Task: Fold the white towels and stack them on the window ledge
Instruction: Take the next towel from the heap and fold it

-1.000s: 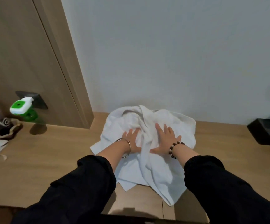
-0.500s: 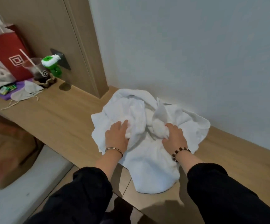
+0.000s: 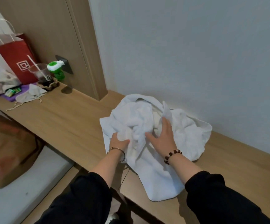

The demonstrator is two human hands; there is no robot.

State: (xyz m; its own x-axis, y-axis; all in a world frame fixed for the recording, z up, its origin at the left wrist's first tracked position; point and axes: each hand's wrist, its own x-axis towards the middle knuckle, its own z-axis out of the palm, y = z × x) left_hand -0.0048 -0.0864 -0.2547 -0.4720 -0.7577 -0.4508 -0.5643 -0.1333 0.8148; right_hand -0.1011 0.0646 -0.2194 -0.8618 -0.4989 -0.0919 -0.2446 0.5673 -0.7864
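Clearly, the left hand has white towels bunched in its grip; right hand lies flat alongside.

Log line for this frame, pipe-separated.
step: fold not begun | white towels: crumpled heap on ledge | left hand: grips towel bunch | right hand: spread flat on heap | stack: none in view

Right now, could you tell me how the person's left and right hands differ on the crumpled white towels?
The left hand grips a bunch of the crumpled white towels, while the right hand lies on them with fingers spread. The left wrist wears a thin metal bangle; the right wrist a dark beaded bracelet. Both touch the same pile on the wooden ledge.
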